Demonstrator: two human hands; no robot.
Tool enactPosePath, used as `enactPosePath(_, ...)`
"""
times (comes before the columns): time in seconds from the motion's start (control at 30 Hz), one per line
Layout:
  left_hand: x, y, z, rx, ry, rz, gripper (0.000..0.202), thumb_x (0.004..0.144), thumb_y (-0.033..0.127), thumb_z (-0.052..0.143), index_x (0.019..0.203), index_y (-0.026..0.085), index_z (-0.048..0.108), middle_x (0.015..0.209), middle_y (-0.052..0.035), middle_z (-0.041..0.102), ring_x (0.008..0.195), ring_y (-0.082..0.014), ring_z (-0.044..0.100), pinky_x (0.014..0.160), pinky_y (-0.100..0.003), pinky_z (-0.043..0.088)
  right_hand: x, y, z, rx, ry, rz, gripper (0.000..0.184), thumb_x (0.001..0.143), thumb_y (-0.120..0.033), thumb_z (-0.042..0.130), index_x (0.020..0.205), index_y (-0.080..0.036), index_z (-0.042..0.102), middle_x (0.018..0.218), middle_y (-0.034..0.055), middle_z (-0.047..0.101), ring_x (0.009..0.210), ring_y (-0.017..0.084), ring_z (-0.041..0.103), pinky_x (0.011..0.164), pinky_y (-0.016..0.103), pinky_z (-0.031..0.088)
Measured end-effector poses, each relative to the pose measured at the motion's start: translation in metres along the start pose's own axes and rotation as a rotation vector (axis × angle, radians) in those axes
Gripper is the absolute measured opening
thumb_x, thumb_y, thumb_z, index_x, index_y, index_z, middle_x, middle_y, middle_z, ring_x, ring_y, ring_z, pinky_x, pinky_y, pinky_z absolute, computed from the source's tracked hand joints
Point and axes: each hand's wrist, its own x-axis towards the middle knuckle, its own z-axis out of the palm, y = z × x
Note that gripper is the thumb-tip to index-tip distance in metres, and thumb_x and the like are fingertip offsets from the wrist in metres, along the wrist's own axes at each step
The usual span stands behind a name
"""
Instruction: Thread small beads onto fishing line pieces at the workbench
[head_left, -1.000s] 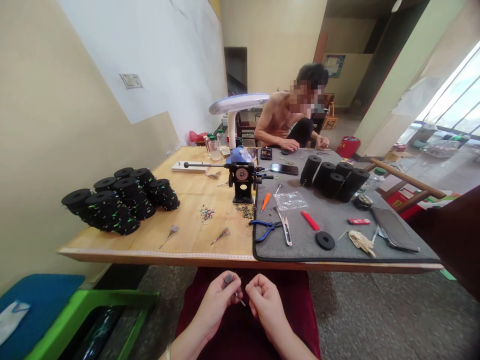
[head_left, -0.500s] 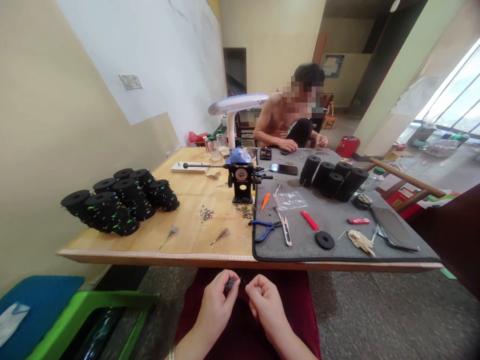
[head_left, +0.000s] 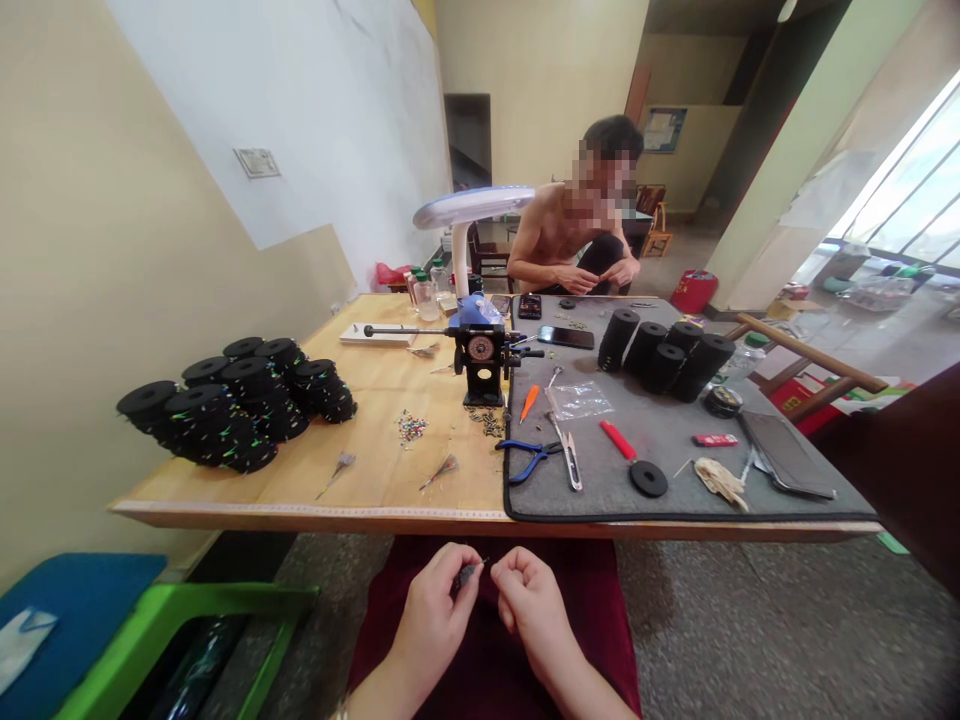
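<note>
Over my lap, just in front of the table edge, my left hand (head_left: 444, 600) is closed around a small dark object (head_left: 466, 577), mostly hidden by the fingers. A thin tip pokes out past its thumb and forefinger. Close beside it on the right, my right hand (head_left: 526, 597) is closed in a pinch. Anything between those fingertips is too fine to make out. The two hands are slightly apart, fingertips facing each other. On the table ahead lie two small grey feathery bundles with thin stems, one left (head_left: 341, 466) and one nearer the middle (head_left: 441, 470).
Stacked black foam spools (head_left: 247, 395) stand at left, more black spools (head_left: 664, 350) at right. A black winding device (head_left: 481, 365) stands mid-table beside a lamp (head_left: 474, 207). Blue pliers (head_left: 531, 462), snips (head_left: 573, 460) and a red-handled tool (head_left: 618, 440) lie on the grey mat (head_left: 600, 505). Another person (head_left: 562, 240) sits opposite.
My fingertips have shifted slightly, and the left hand's dark object shows at a different angle. The person opposite has brought both hands together; a black disc now shows on the mat near them.
</note>
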Motion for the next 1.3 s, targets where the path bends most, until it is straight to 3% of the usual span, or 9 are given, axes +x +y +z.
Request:
enactPosePath(0.3, -0.001, 0.002, 0.000, 0.085, -0.078, 0.049, 0.009, 0.086, 0.021, 0.054, 0.079, 0.022, 0.061, 0.075, -0.0032, 0.063, 0.069, -0.0188, 0.059, 0.064, -0.025, 0.044, 0.002, 0.000, -0.001, 0.002, -0.059, -0.015, 0.039, 0.073, -0.054, 0.064, 0.074, -0.017, 0.052, 0.034, -0.0098, 0.045, 0.031, 0.004, 0.027, 0.036, 0.018, 0.018)
enactPosePath(0.6, -0.001, -0.003, 0.003, 0.096, -0.116, 0.072, 0.010, 0.086, 0.021, 0.051, 0.081, 0.020, 0.060, 0.075, -0.0022, 0.064, 0.068, -0.0173, 0.060, 0.064, -0.025, 0.045, 0.006, 0.005, -0.001, 0.092, -0.051, -0.031, 0.037, 0.072, -0.050, 0.068, 0.073, -0.018, 0.050, 0.033, -0.0116, 0.042, 0.030, 0.003, 0.025, 0.036, 0.017, 0.015)
enactPosePath(0.8, 0.000, 0.002, 0.006, 0.102, -0.131, 0.019, 0.011, 0.085, 0.021, 0.051, 0.078, 0.019, 0.059, 0.073, -0.0015, 0.063, 0.066, -0.0165, 0.059, 0.062, -0.025, 0.045, 0.010, 0.009, -0.003, 0.226, -0.027, -0.011, 0.039, 0.071, -0.051, 0.069, 0.071, -0.019, 0.047, 0.033, -0.0140, 0.036, 0.030, 0.003, 0.020, 0.035, 0.017, 0.013)
enactPosePath(1.3, 0.001, 0.000, 0.004, 0.058, -0.133, -0.027, 0.013, 0.085, 0.026, 0.052, 0.077, 0.019, 0.058, 0.070, -0.0009, 0.060, 0.062, -0.0155, 0.055, 0.058, -0.024, 0.043, 0.011, 0.010, -0.005, 0.186, -0.044, -0.079, 0.038, 0.076, -0.052, 0.064, 0.073, -0.020, 0.043, 0.035, -0.0157, 0.032, 0.031, 0.002, 0.018, 0.035, 0.017, 0.013)
